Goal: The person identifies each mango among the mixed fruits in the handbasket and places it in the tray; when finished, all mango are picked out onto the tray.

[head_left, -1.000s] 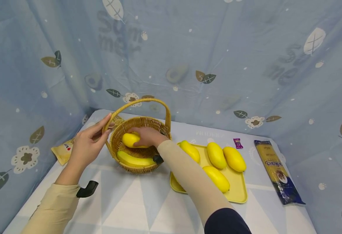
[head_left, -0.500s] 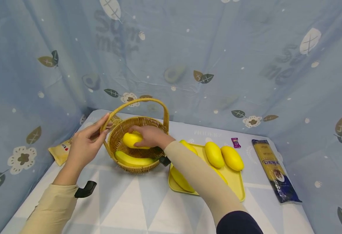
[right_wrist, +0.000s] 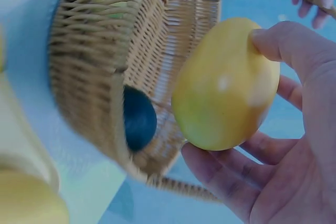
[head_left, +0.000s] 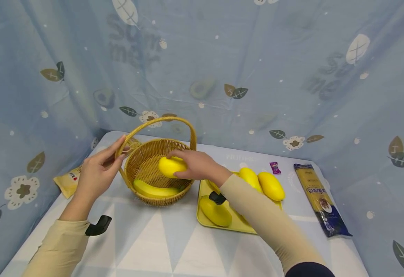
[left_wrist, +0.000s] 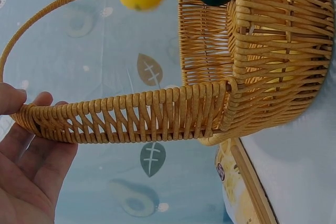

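Note:
My left hand grips the side of the handle of a wicker basket, thumb and fingers on either side of it. A yellow mango is in my right hand, which holds it over the right part of the basket; the right wrist view shows the thumb on one side and fingers on the other. A banana lies on the basket's bottom. Inside, the right wrist view also shows a dark green rounded thing, hidden by my hand in the head view.
Right of the basket stands a yellow tray with several mangoes, partly covered by my right arm. A purple wrapped candy and a long pasta bag lie further right. A yellow packet lies at the left edge.
My right hand has moved right with the mango, from deep inside the basket toward its right rim. My left hand keeps its grip on the handle.

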`<state>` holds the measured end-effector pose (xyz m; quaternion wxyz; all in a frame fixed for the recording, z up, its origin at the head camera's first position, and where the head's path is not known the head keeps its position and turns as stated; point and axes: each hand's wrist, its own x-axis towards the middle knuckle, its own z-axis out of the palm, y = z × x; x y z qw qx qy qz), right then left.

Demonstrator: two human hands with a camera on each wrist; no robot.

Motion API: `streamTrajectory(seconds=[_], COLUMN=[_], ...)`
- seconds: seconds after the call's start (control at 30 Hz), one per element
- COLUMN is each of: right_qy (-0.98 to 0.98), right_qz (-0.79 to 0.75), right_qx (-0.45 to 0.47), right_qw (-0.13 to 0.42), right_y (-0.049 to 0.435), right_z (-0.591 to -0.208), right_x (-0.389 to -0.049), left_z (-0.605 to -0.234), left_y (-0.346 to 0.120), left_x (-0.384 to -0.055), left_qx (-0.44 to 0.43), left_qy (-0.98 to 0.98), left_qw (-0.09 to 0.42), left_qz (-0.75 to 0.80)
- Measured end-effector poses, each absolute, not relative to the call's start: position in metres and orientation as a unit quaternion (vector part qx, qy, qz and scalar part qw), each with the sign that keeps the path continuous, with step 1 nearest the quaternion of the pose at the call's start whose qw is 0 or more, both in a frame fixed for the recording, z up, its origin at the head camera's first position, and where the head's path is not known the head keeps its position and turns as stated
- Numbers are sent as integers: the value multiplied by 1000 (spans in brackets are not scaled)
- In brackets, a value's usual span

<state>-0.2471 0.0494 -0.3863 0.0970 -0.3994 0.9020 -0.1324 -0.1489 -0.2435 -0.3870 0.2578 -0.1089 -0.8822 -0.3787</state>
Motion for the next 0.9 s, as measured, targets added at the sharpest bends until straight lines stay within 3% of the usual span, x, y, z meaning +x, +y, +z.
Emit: streamTrajectory(seconds=[0.4, 0.9], right_qy=[936, 963], right_qz=[-178, -204], right_qx=[-294, -172], right_qw=[75, 42], right_y=[160, 286], right_z=[-379, -411], right_x=[-209, -156], left_z=[-390, -389], left_y=[-245, -243], left_x=[-149, -150], left_qx=[-111, -114], left_qy=[-884, -879], left_qw=[265, 268], left_qz=[-368, -376])
